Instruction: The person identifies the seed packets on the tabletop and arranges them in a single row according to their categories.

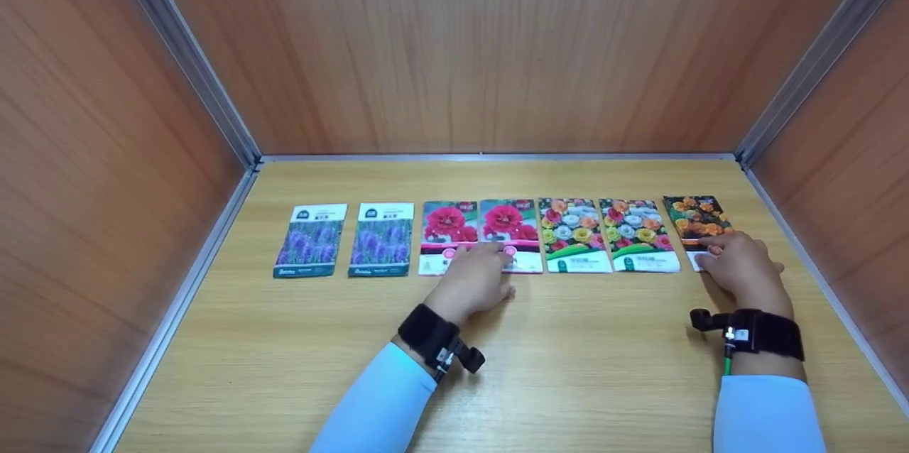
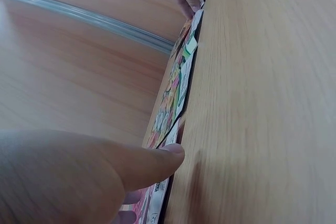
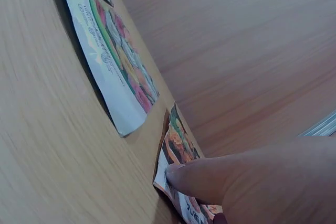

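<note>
Several flower-seed packets lie flat in a row. My left hand (image 1: 474, 279) lies over the lower parts of two packets with red-pink flowers, the left pink packet (image 1: 446, 221) and the right pink packet (image 1: 508, 222), fingers resting on them. Its thumb (image 2: 155, 163) sticks out to the side, near the packets' lower edge. At the row's right end, my right hand (image 1: 746, 270) rests on the orange-flower packet (image 1: 696, 213) and covers its lower right part. The right thumb (image 3: 194, 176) presses on that packet's white lower band; the other fingers are mostly hidden in the right wrist view.
Two purple-flower packets, the outer one (image 1: 310, 243) and its neighbour (image 1: 381, 243), lie at the left. Two mixed-flower packets (image 1: 574, 234) (image 1: 639, 234) lie between my hands. Wooden panels (image 1: 483, 48) with metal edging enclose the table (image 1: 284, 368) at the back and both sides.
</note>
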Tool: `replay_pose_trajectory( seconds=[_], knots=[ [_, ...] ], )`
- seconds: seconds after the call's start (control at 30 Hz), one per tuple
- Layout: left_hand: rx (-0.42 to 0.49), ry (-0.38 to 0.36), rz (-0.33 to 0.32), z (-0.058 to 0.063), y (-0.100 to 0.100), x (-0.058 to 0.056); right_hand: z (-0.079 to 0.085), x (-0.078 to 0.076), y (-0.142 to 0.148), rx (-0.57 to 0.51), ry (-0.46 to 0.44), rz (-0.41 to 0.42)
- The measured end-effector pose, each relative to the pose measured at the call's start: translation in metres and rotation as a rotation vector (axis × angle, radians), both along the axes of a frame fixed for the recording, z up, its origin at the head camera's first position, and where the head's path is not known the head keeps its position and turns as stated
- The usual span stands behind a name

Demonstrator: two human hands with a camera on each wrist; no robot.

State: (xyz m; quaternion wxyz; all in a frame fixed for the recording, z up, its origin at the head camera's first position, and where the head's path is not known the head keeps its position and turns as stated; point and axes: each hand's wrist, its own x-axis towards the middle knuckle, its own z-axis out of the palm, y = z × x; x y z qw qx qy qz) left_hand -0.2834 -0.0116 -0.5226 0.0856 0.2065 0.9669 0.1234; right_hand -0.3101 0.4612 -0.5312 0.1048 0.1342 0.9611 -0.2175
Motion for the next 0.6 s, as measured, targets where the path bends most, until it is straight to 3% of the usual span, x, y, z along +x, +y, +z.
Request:
replay_pose_trajectory(
  seconds=[0.6],
  knots=[
    [0.009, -0.027, 0.014, 0.0017, 0.0011, 0.0001, 0.0029, -0.0064, -0.0073, -0.019, -0.074, 0.069]
  ],
)
